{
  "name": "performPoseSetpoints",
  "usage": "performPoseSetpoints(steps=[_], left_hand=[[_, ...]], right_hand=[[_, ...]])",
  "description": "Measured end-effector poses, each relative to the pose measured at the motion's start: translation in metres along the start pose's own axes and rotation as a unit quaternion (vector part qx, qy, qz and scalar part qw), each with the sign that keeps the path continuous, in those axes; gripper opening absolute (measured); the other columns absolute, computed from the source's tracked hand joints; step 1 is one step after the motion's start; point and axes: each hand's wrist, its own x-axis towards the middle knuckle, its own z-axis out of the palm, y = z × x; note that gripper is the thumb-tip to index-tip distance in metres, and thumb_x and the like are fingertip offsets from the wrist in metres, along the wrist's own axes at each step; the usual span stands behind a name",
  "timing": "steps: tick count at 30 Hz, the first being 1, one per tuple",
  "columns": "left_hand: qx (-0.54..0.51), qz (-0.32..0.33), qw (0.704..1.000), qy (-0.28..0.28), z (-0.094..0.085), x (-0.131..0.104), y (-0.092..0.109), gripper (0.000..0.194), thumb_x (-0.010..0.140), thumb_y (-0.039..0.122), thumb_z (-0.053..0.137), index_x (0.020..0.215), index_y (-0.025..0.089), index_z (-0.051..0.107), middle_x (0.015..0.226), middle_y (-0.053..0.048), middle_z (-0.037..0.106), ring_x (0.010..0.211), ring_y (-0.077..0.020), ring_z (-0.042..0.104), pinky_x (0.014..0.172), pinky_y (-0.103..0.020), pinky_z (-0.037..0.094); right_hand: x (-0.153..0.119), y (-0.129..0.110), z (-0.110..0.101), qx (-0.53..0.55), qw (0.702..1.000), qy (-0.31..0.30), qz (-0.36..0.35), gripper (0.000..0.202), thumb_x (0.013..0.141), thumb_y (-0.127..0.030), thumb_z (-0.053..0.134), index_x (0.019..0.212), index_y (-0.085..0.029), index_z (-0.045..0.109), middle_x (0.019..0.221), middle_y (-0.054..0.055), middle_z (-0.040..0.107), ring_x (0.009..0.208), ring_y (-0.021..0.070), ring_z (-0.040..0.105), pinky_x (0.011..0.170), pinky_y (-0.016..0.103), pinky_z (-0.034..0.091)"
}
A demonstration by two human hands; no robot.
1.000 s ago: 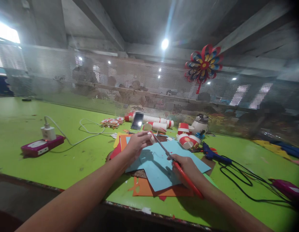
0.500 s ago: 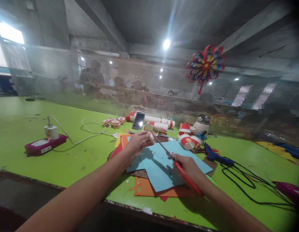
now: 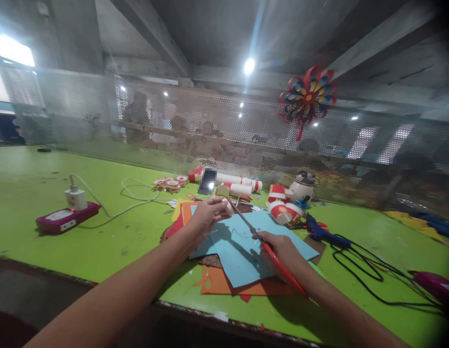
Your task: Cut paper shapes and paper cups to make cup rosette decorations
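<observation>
My left hand pinches a small white piece of paper cup with a red edge. In my right hand is a pair of scissors with long metal blades and red handles. The blade tips meet the red edge of the cup piece; whether they are parted I cannot tell. Both hands are above light blue paper sheets, which lie over orange sheets on the green table.
Red-and-white paper cups stand and lie beyond my right hand. A blue glue gun with a black cord lies to the right. A phone leans at the back. On the left is a purple power strip with a white charger.
Almost nothing differs. The cup piece in my left hand looks turned slightly against the scissors, and the whole view has shifted a little.
</observation>
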Motion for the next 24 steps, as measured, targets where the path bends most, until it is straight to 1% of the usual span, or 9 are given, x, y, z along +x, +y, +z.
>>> performPoseSetpoints(steps=[6,14,20,24], left_hand=[[0.001,0.003,1.000,-0.006,-0.0015,0.0014,-0.0026,0.025,0.062,0.020,0.078,0.079,0.011,0.063,0.077,-0.010,0.069,0.066,-0.0183,0.066,0.070,-0.036,0.051],[0.004,-0.004,1.000,-0.008,-0.0016,0.0012,-0.0027,0.022,0.064,0.017,0.075,0.081,0.010,0.063,0.078,-0.011,0.069,0.067,-0.0187,0.065,0.071,-0.036,0.051],[0.005,0.001,1.000,0.011,-0.0003,0.0001,-0.0016,0.021,0.065,0.014,0.073,0.082,0.010,0.061,0.078,-0.011,0.068,0.068,-0.0189,0.066,0.070,-0.035,0.052],[0.005,0.014,0.999,0.033,0.0006,-0.0009,0.0006,0.023,0.065,0.012,0.073,0.085,0.010,0.060,0.079,-0.010,0.067,0.070,-0.0178,0.066,0.074,-0.035,0.052]], right_hand=[[-0.0002,0.0010,0.0020,0.000,1.000,0.016,-0.004,0.037,0.067,-0.011,0.046,0.096,-0.021,0.068,0.079,0.004,0.072,0.072,0.0213,0.064,0.067,0.027,0.044],[-0.0010,0.0005,0.0028,-0.037,0.999,-0.006,0.002,0.037,0.069,-0.012,0.042,0.097,-0.016,0.066,0.073,0.005,0.070,0.064,0.0203,0.063,0.061,0.026,0.043],[0.0000,-0.0010,0.0015,-0.037,0.999,-0.006,0.002,0.035,0.070,-0.011,0.041,0.094,-0.017,0.066,0.073,0.004,0.069,0.066,0.0198,0.063,0.063,0.026,0.043],[0.0014,-0.0023,-0.0017,-0.017,1.000,-0.020,0.003,0.036,0.073,-0.014,0.041,0.098,-0.016,0.066,0.079,0.007,0.071,0.071,0.0220,0.064,0.067,0.029,0.044]])
